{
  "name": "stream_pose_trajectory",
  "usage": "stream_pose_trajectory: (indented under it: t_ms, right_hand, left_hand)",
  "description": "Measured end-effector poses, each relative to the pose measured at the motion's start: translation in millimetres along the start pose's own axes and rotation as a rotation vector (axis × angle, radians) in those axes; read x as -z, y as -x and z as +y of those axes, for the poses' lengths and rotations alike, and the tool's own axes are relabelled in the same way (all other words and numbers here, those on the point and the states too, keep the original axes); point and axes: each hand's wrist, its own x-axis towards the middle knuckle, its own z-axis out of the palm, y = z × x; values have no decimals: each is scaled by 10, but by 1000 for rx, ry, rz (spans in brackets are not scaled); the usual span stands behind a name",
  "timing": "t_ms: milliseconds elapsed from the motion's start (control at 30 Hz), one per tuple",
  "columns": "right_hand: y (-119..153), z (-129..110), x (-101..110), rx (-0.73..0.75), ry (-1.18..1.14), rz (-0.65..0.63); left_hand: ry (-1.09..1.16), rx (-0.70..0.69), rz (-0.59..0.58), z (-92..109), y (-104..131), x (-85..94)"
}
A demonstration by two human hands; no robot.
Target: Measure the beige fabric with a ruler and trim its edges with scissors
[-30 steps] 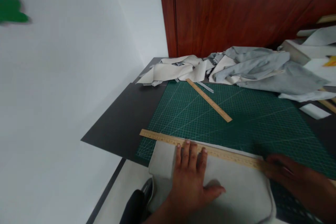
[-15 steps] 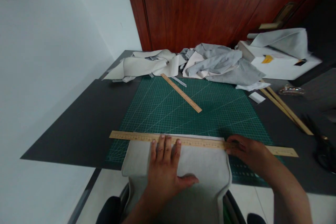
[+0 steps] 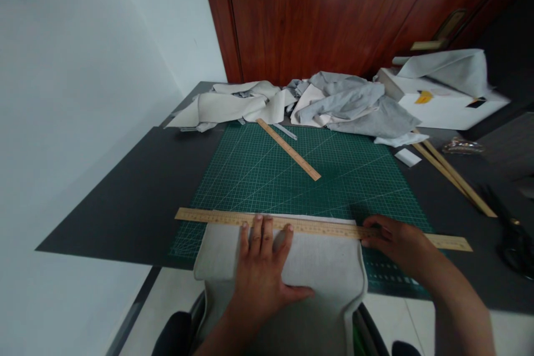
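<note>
A long wooden ruler (image 3: 325, 227) lies across the top edge of a pale grey piece of fabric (image 3: 325, 256), which hangs over the table's near edge. My left hand (image 3: 261, 267) rests flat on the fabric with its fingers spread, the fingertips on the ruler. At the fabric's right edge, my right hand (image 3: 394, 239) grips the ruler between thumb and fingers. Under fabric and ruler lies a green cutting mat (image 3: 342, 169) with a printed grid.
A shorter wooden ruler (image 3: 287, 149) lies aslant on the mat. Crumpled grey cloth (image 3: 346, 100) and cream fabric (image 3: 233, 105) are heaped at the back. On the right are a white box (image 3: 454, 108), wooden strips (image 3: 454, 175) and black scissors (image 3: 515, 239).
The index finger of my left hand has spread slightly to the right along the ruler. Otherwise the hands, ruler and fabric stay nearly in place.
</note>
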Motion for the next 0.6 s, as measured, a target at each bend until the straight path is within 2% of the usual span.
stream_pose_trajectory:
  t_ms: [200,300,467,533,600]
  right_hand:
    - [-3,99,1,25,-20,-40]
    - [31,14,-25,65,-14,-7]
    - [263,-537,-100,205,-44,52]
    - [354,-793,-47,291,-65,43]
    - [333,-1020,86,360,-69,103]
  left_hand:
    - [15,3,-68,-4,-3,29]
    - [23,8,-84,0,13,16]
    - [48,29,-117,12,28,13]
    - [53,23,-115,13,28,18]
    - [51,18,-103,13,29,17]
